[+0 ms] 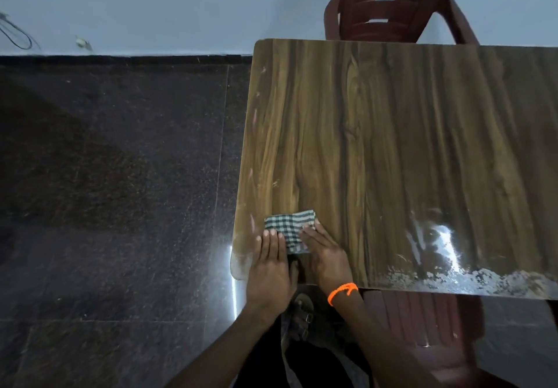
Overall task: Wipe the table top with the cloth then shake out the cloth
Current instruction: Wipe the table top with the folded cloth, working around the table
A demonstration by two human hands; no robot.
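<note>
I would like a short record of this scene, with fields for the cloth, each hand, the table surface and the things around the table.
cloth: checked cloth, folded, lying flat near the table's near left corner
left hand: left hand flat, fingers on the cloth's left part
right hand: right hand flat on the cloth's right part; orange wristband
table: wooden table top, whitish marks along the near edge
around: red plastic chair at the far side, dark floor

1 table (392, 146), 1 cloth (288, 224), 2 hands (270, 269) (324, 254), 2 chairs (389, 3) (428, 342), 1 wristband (342, 291).
</note>
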